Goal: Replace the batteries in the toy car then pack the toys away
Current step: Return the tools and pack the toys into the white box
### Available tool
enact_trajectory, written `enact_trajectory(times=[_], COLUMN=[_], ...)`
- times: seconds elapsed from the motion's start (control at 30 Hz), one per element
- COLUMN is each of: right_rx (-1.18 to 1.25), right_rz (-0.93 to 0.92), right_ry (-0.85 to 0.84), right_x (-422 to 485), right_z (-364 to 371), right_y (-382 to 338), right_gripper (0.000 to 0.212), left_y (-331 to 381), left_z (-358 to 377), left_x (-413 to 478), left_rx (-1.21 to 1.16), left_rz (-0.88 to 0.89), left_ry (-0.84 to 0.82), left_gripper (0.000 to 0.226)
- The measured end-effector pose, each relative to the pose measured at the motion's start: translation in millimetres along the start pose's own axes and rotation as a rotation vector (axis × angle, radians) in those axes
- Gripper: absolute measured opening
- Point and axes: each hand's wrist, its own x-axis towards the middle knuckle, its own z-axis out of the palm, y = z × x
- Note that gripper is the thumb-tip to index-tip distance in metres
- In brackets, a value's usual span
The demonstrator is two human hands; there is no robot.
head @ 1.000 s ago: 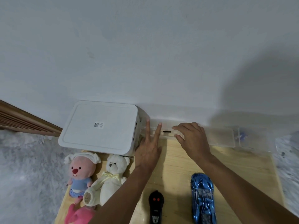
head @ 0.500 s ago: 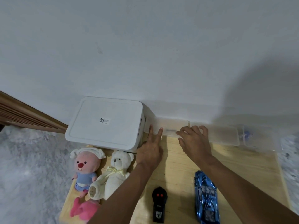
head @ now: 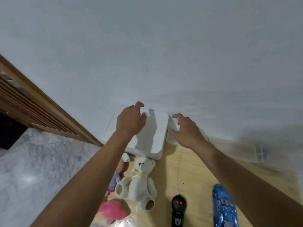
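A white lidded storage box (head: 155, 135) stands against the wall at the back of a low wooden table (head: 185, 171). My left hand (head: 130, 119) hovers over the box's lid with loosely curled fingers, holding nothing. My right hand (head: 185, 130) reaches to the box's right side, fingers spread and bent, empty. A blue toy car (head: 223, 206) lies at the bottom right, partly under my right forearm. The black remote control (head: 178, 210) with two red buttons lies left of it. A white teddy bear (head: 139, 182) sits in front of the box.
A clear plastic case (head: 237, 149) lies along the wall right of the box. A pink plush toy (head: 113, 210) and another plush half hidden by my left arm lie left of the bear. A grey patterned rug (head: 36, 164) and a slatted wooden frame (head: 32, 105) are at left.
Both hands left the clear case and moved left and up to the white box. The camera swung left, so the box sits nearer the middle.
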Motion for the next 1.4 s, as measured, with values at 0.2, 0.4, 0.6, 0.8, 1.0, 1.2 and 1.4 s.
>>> enact_trajectory(times=[0.2,0.4,0.6,0.8,1.0,1.2,1.4], right_rx=[-0.036,-0.07,-0.196,-0.214,-0.232,-0.199,-0.177], right_rz=[0.11,0.093,0.118,0.149,0.203,0.118,0.096], right_ry=[-0.064,0.037,0.025,-0.013,-0.073,0.058,0.126], right_x=[13.7,15.5,21.3,25.7,22.7,-10.1,-57.5], right_z=[42.3,66.9,66.6,59.1,58.4,73.8,51.8], right_y=[-46.9,-52.9,-67.3,-73.3,-83.3,-91.5,-77.8], right_gripper=[0.07,0.065,0.072,0.072,0.077,0.074,0.075], left_y=[-94.4,-110.0,-116.5,-119.4,-117.1,-118.1,-70.0], left_z=[-2.6,12.2,16.7,21.6,17.5,4.5,-6.5], left_x=[-6.2,-19.1,-15.8,-13.6,-13.5,-24.1,-63.6], left_rx=[0.024,-0.186,-0.16,-0.185,-0.145,-0.09,-0.032], left_rz=[-0.332,-0.24,-0.227,-0.24,-0.228,-0.156,0.001], left_ry=[-0.268,-0.234,-0.245,-0.245,-0.246,-0.176,-0.029], left_gripper=[0.092,0.092,0.091,0.091,0.086,0.092,0.08])
